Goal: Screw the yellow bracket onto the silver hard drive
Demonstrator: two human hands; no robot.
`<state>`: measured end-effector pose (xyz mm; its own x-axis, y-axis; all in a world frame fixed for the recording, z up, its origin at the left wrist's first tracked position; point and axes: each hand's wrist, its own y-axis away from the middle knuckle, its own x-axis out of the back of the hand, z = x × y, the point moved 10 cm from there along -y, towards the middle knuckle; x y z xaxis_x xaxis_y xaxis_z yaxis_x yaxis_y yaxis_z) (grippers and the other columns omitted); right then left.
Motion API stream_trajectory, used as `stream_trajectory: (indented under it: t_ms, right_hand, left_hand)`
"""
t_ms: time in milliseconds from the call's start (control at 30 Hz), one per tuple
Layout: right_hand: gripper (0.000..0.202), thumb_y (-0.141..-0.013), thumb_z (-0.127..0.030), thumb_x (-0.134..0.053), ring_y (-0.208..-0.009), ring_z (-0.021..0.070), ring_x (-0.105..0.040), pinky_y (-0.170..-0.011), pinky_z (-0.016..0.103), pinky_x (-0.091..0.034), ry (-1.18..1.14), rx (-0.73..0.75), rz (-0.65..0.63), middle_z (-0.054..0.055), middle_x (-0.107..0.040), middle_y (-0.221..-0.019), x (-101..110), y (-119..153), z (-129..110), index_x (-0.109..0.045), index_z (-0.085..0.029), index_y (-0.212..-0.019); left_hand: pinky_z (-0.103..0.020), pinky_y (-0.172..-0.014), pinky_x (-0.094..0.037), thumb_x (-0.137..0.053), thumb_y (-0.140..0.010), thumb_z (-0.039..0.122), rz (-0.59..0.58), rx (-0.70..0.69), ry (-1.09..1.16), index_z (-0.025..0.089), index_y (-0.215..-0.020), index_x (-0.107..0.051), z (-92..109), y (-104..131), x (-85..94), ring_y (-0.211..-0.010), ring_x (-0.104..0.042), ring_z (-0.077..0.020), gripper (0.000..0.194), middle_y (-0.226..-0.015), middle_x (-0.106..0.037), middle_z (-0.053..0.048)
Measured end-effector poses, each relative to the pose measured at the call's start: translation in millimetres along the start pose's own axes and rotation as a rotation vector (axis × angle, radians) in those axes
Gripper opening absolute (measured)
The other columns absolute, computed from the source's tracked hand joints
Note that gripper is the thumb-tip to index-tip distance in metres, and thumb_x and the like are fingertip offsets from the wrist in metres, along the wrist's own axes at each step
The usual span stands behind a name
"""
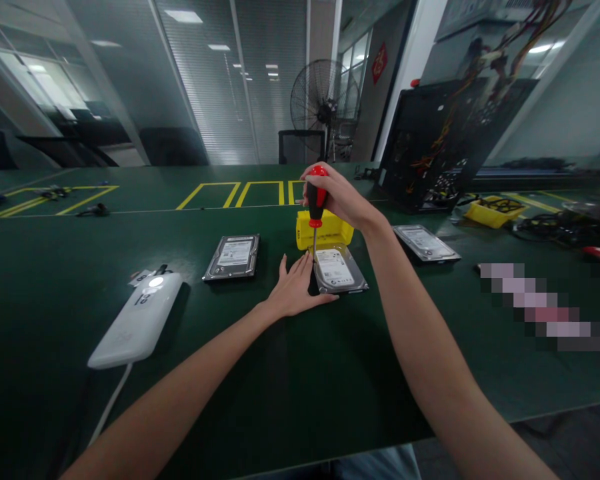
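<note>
My right hand (pixel 333 190) is closed round the red and black handle of a screwdriver (pixel 317 200), which stands upright. Its tip meets the left edge of a silver hard drive (pixel 337 268) lying on the green table. Flat beside that drive, my left hand (pixel 296 285) has its fingers spread, with fingertips and thumb at the drive's left and near edges. Directly behind the drive is a yellow bin (pixel 325 230), partly covered by my right hand and the screwdriver.
A second hard drive (pixel 233 256) lies left and a third (pixel 425 243) right on the green table (pixel 260 413). A white device (pixel 137 320) with a cable is at the left. Back right stand a black computer case (pixel 425 147) and a yellow tray (pixel 495 211).
</note>
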<state>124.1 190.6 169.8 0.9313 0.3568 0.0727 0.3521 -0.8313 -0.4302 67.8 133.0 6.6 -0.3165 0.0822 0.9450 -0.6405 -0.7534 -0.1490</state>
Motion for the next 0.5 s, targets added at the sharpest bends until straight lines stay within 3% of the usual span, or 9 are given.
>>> stream_trajectory:
  t_ms: [200,500]
  right_hand:
    - [0.040,-0.074,-0.051,-0.068,-0.071,0.0104,-0.060,-0.073,0.029,-0.052,0.018,0.003,0.062,-0.002,-0.057,-0.080,2.3,1.7,-1.8,-0.046,-0.022,-0.090]
    - [0.036,-0.075,-0.045,-0.070,-0.065,0.0095,-0.055,-0.070,0.028,-0.053,-0.009,0.036,0.048,-0.004,-0.054,-0.073,0.1,2.3,-5.8,-0.047,-0.024,-0.091]
  left_hand:
    - [-0.058,-0.115,0.005,-0.033,-0.075,0.087,0.004,0.012,-0.002,0.008,-0.152,-0.012,1.2,-0.3,1.5,-0.145,-0.019,-0.0330,0.112,-0.155,-0.020,-0.022]
    - [-0.058,-0.115,0.005,-0.031,-0.076,0.086,0.001,0.007,-0.007,0.010,-0.152,-0.009,1.6,0.3,1.6,-0.145,-0.018,-0.0334,0.111,-0.156,-0.020,-0.021]
